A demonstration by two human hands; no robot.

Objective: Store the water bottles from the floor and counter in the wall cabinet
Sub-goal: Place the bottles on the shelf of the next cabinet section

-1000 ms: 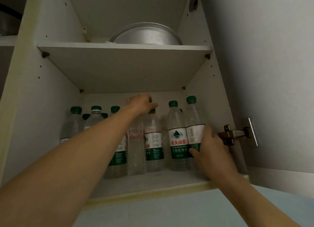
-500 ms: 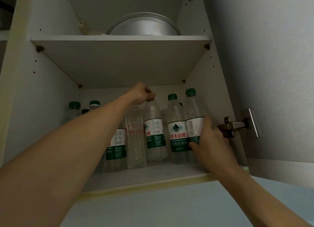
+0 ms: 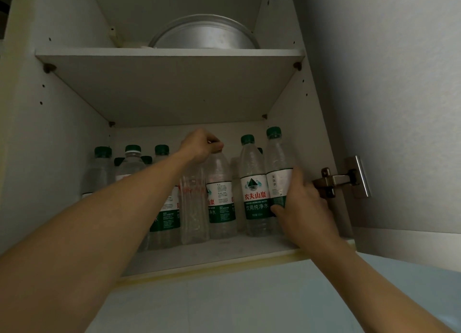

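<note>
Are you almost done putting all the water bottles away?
Nearly, maybe. Many bottles already stand on the lower shelf. The left hand grips the top of one bottle, and the right hand holds the rightmost bottle. Floor and counter are out of view.

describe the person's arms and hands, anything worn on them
Both forearms are bare as far as the picture shows: no sleeves, no gloves. The left hand and right hand show no rings on the visible fingers, and neither wrist carries a watch or band. No marks or bandages can be seen in this dim light.
</note>
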